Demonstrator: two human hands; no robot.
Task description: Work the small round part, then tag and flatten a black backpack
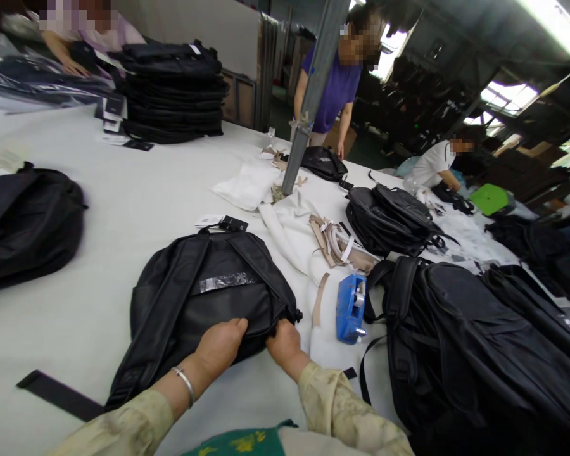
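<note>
A black backpack [228,297] lies with its straps up on the white table [109,190], a strip of clear tape across its back panel and tags at its top loop. My left hand [221,345], with a silver bangle at the wrist, is closed on the backpack's near edge. At the lower right corner of the same backpack, my right hand [285,342] grips the edge, its fingertips partly hidden. One strap end trails off to the left on the table.
A blue tape dispenser [350,309] and beige strips [335,244] lie right of the backpack. More black backpacks [456,329] fill the right side; another [33,221] is at left. A backpack stack [171,95] and a metal post [308,107] stand farther back. Several people work beyond.
</note>
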